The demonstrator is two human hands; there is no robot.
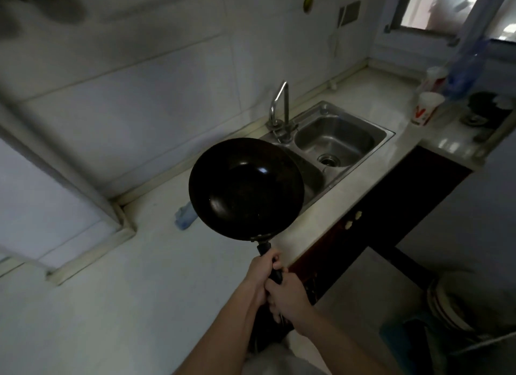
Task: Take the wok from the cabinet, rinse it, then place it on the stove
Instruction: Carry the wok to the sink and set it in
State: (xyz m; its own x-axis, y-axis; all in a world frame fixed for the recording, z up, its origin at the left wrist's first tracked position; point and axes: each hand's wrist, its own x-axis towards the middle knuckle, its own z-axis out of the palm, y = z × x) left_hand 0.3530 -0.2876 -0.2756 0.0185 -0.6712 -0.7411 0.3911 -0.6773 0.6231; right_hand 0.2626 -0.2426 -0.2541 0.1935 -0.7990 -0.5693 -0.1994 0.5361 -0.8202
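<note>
A round black wok hangs in the air over the counter, its bowl facing me and covering part of the left basin of the steel sink. Both hands grip its black handle: my left hand higher up, my right hand just below it. The faucet stands behind the sink, with no water visible. The stove burner is at the far right on the counter.
A white counter stretches to the left. A blue cloth lies beside the wok. A paper cup and bottles stand right of the sink. Dark cabinet doors are below. A stack of bowls sits low at the right.
</note>
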